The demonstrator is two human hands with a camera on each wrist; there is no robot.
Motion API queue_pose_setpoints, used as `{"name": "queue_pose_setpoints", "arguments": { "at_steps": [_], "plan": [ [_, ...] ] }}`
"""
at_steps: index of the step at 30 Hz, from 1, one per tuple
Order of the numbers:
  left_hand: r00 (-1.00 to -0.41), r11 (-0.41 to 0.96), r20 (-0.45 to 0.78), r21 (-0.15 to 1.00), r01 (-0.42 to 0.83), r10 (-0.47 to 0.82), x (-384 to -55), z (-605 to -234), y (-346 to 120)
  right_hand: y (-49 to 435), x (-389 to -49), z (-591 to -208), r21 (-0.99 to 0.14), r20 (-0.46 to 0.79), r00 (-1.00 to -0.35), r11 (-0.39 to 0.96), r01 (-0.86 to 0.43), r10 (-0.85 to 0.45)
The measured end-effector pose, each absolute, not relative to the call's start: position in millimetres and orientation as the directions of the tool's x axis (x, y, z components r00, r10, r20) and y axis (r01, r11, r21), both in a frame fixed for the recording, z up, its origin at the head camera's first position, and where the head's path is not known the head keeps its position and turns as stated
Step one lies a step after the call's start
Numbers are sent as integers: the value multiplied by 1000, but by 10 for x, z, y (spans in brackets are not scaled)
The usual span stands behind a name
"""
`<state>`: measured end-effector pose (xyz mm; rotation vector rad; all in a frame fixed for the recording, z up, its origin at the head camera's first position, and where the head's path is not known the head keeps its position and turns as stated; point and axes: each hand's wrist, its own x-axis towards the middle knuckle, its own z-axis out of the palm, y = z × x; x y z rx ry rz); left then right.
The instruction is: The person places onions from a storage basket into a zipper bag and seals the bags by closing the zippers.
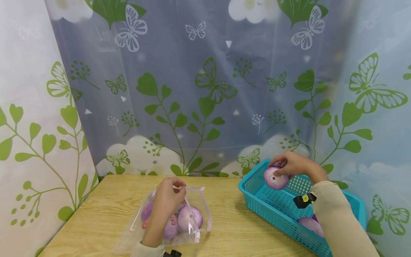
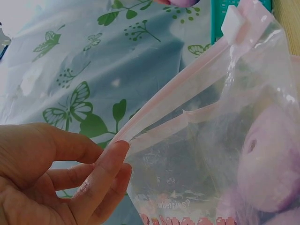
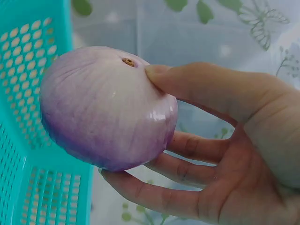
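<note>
My right hand (image 1: 293, 165) holds a purple onion (image 1: 275, 178) above the far end of a turquoise basket (image 1: 273, 219). In the right wrist view the thumb presses near the onion's (image 3: 110, 108) brown root spot, and the fingers curl behind it. My left hand (image 1: 168, 198) pinches the pink-edged opening of a clear zip bag (image 1: 205, 210) on the table. Several onions (image 1: 189, 217) lie inside this bag. The left wrist view shows the bag's mouth parted beside my fingertips (image 2: 123, 147), with a white slider (image 2: 233, 26) at its far end.
More onions (image 1: 310, 226) sit in the near part of the basket, partly behind my right forearm. The wooden table (image 1: 224, 214) carries bag and basket side by side. A patterned curtain (image 1: 179, 89) hangs behind the table and along both sides.
</note>
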<state>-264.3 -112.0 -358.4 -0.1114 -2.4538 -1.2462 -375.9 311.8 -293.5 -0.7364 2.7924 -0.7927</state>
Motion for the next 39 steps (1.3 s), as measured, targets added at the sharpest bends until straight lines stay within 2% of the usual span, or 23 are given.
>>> {"name": "queue_pose_setpoints", "arguments": {
  "at_steps": [5,21,28,39],
  "plan": [
    [-925,596,366,766,240,-98,-2641,-3584,-1121,2927,-3698,-2906,-540,48,-857,709,-454,-513],
    [-924,603,373,758,247,-90,-2640,-3590,-1121,2232,-3597,-3054,-498,213,-761,602,-624,-613],
    [-923,605,375,756,251,-85,-2638,-3585,-1122,1978,-3552,-3164,-549,212,-734,542,-636,-646],
    [-924,603,374,756,254,-79,-2640,-3585,-1118,1603,-3449,-3395,-564,204,-695,497,-659,-690]
  ]
}}
